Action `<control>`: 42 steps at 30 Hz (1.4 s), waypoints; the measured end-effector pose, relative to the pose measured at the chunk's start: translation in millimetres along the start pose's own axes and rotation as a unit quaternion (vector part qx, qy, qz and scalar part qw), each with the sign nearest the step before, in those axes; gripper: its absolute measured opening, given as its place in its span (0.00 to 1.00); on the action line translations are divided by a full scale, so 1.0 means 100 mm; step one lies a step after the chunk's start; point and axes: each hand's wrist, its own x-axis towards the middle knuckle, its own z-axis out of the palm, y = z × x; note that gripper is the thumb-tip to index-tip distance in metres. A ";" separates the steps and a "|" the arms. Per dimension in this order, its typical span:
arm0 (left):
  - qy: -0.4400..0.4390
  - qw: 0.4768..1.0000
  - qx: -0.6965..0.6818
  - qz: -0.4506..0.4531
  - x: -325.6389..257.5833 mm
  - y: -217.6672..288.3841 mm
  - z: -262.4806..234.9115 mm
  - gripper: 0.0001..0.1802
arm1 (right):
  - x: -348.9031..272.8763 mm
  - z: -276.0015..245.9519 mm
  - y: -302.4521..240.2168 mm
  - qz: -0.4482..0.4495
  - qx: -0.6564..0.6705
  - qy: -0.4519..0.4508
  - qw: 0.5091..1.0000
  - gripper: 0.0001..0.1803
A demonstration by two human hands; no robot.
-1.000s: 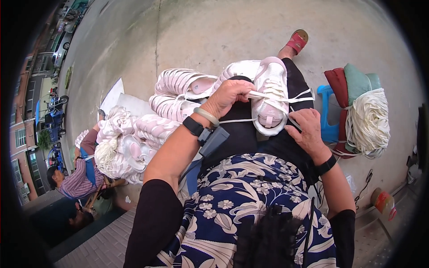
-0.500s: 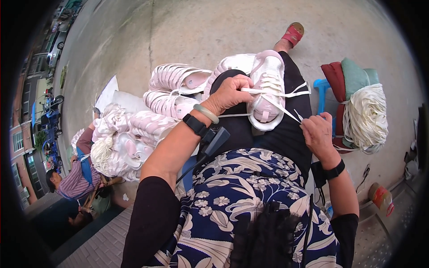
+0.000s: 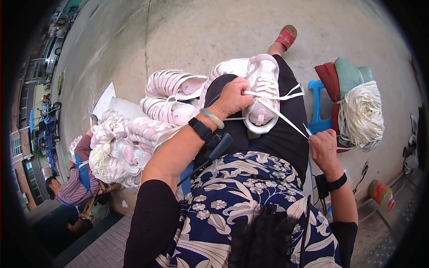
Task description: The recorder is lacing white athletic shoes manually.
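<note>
A white and pale pink sneaker [image 3: 263, 71] rests across my thighs, its heel toward me. My left hand [image 3: 233, 94] pinches a white shoelace right beside the shoe's lacing. Stretched taut from the lacing, another length of white shoelace [image 3: 288, 119] runs down to the right, where my right hand [image 3: 324, 147] grips it between thumb and fingers. A loose lace end lies over the black trouser leg, right of the shoe. Whether the two held lengths belong to one lace cannot be told.
Left of my knees lie stacked pale pink sneakers [image 3: 172, 84] and a heap of more shoes [image 3: 129, 152]. At right, a blue stool [image 3: 316, 105] stands by folded red and green cloth [image 3: 348, 80] with a bundle of white laces [image 3: 363, 114]. Another person [image 3: 73, 187] sits far left.
My right hand has moved slightly right and down, and the lace it holds is now longer and straighter. My left hand stays at the lacing; the whole view has shifted a little.
</note>
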 end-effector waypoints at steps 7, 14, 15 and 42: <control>-0.010 0.996 0.082 -0.015 0.02 0.10 -0.03 0.11 | -0.06 0.05 0.04 -0.008 0.012 -0.022 1.000 0.04; 0.139 0.928 0.254 0.233 -0.16 0.44 0.24 0.07 | 0.47 0.19 -0.10 0.071 0.225 0.054 0.970 0.11; 0.119 0.919 0.280 0.252 -0.17 0.48 0.30 0.07 | 0.58 0.21 -0.16 0.100 0.248 0.051 0.962 0.13; 0.125 0.887 0.393 0.209 -0.01 0.29 0.69 0.08 | 0.93 0.72 -0.45 0.164 0.221 0.089 0.957 0.08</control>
